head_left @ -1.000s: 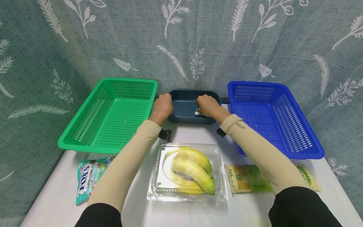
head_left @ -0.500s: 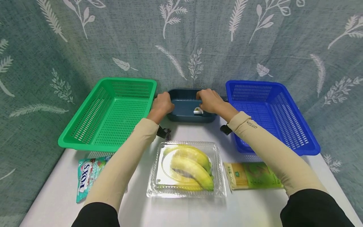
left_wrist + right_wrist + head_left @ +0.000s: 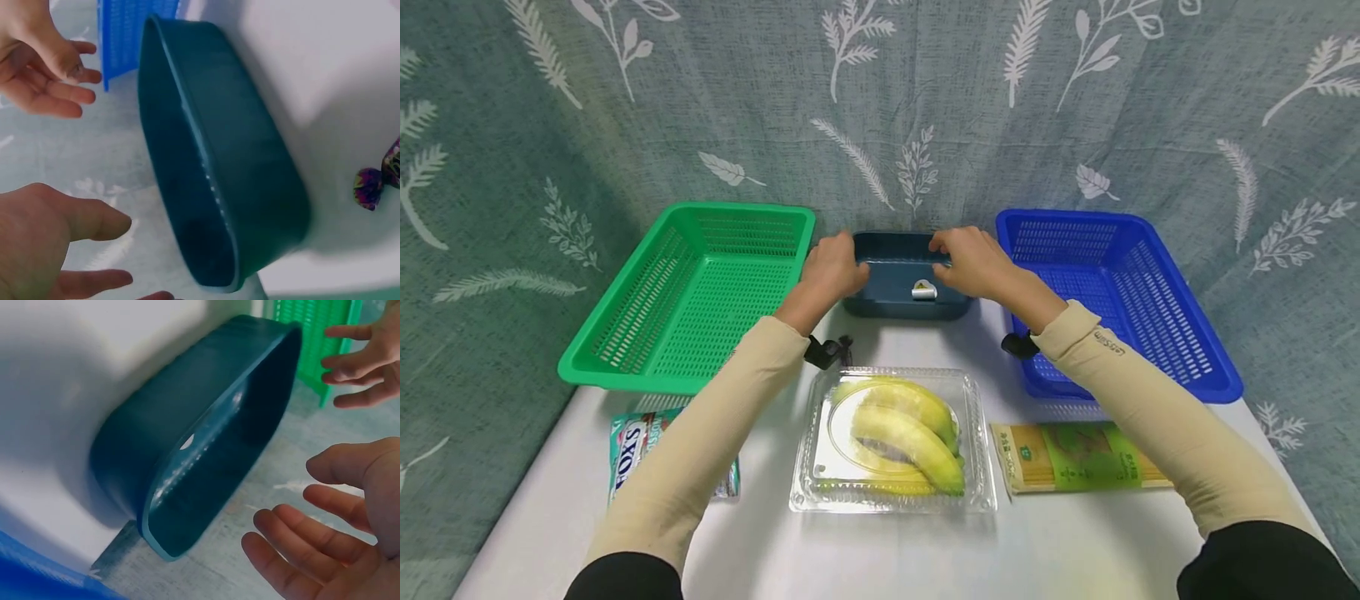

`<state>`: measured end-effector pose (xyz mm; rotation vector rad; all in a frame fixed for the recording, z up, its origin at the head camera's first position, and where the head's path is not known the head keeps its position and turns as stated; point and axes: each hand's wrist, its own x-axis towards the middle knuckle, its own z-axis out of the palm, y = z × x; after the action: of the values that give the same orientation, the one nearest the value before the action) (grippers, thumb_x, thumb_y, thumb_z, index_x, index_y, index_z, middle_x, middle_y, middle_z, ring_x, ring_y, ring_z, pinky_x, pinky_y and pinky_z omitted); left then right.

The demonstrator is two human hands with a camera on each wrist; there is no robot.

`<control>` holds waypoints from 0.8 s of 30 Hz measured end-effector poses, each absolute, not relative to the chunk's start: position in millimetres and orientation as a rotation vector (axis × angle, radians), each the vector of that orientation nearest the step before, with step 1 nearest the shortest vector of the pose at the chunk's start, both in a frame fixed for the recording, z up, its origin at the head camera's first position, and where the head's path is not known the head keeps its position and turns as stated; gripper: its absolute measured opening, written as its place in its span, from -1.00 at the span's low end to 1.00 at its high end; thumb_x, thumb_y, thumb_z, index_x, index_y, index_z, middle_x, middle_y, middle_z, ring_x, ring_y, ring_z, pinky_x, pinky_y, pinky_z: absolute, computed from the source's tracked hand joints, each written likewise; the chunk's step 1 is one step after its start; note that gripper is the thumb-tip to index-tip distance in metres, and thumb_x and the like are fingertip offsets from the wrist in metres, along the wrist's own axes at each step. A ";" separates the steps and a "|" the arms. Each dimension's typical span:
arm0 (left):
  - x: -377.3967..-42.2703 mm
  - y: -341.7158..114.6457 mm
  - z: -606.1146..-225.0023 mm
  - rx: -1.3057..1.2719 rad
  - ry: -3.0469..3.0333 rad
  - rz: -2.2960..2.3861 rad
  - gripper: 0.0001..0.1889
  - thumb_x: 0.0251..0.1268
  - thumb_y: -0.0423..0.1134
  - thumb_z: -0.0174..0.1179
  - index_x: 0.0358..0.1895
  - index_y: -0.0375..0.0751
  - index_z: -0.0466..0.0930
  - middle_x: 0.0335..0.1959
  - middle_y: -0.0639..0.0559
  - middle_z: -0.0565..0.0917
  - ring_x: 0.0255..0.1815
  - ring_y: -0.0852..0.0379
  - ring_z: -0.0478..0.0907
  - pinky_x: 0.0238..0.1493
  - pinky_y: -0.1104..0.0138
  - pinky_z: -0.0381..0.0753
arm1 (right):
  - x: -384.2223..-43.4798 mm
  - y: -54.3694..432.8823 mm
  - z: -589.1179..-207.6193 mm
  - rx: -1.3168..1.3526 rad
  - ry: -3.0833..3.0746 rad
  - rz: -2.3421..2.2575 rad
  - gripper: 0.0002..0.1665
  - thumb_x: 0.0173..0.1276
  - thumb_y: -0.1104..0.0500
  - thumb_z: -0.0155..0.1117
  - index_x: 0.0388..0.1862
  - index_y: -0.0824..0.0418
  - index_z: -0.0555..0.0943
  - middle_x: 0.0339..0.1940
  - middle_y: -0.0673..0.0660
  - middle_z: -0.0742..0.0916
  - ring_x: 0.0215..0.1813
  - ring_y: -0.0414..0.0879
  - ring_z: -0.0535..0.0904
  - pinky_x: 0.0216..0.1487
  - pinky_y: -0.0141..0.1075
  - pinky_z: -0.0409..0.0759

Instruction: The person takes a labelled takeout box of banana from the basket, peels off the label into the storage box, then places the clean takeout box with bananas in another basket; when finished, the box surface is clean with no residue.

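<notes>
A dark teal oblong tub (image 3: 910, 308) stands at the back between two baskets. Inside it lies a small silver-and-white item (image 3: 924, 290) with a yellow mark, its kind unclear. My left hand (image 3: 831, 271) is by the tub's left end and my right hand (image 3: 981, 265) by its right end. Both wrist views show the fingers apart, with a gap between each hand and the tub (image 3: 244, 150). Neither hand holds anything. In front, a clear plastic clamshell box (image 3: 808, 492) contains bananas (image 3: 910, 433). A purple wrapped candy (image 3: 369, 187) lies near my left wrist.
A green basket (image 3: 617, 379) stands on the left, a blue basket (image 3: 1206, 387) on the right. The Fox's candy bag (image 3: 628, 446) is partly under my left forearm. A noodle-like yellow-green packet (image 3: 1075, 458) lies front right. Patterned grey-green cloth (image 3: 910, 100) hangs behind.
Both hands have drawn back from the tub's ends and their fingers have spread. The right hand has moved right, uncovering the small silver-and-white item.
</notes>
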<state>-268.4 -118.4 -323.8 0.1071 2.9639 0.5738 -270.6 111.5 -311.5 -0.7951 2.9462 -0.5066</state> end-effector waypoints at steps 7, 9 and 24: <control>-241.0 -122.3 -313.2 0.211 3.006 0.583 -0.36 0.47 -0.11 0.11 0.50 -0.31 0.21 0.23 -0.31 0.49 0.17 -0.23 0.48 0.11 -0.01 0.52 | -242.7 122.9 -303.0 -0.894 2.975 -0.574 -0.57 0.43 0.18 0.22 0.23 0.28 0.61 0.13 0.26 0.69 -0.11 0.10 0.67 -0.36 -0.14 0.55; -231.9 -123.1 -310.0 0.240 3.008 0.605 -0.35 0.47 -0.10 0.12 0.50 -0.30 0.21 0.23 -0.31 0.49 0.18 -0.23 0.47 0.12 -0.01 0.51 | -233.1 127.0 -300.8 -0.908 2.983 -0.603 -0.57 0.43 0.16 0.23 0.23 0.28 0.60 0.13 0.24 0.69 0.05 0.12 0.64 -0.17 -0.07 0.62; -169.7 -141.1 -297.1 0.417 3.023 0.915 -0.36 0.42 -0.16 0.18 0.47 -0.37 0.26 0.23 -0.33 0.52 0.25 -0.26 0.44 0.14 -0.09 0.47 | -171.5 149.6 -293.6 -0.906 3.023 -0.817 -0.54 0.46 0.10 0.27 0.25 0.27 0.58 0.13 0.24 0.67 0.05 0.11 0.63 -0.10 0.01 0.61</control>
<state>-169.7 -141.1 -297.1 0.4175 3.0234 0.9150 -171.5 149.6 -293.6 -0.9056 3.0230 -0.8175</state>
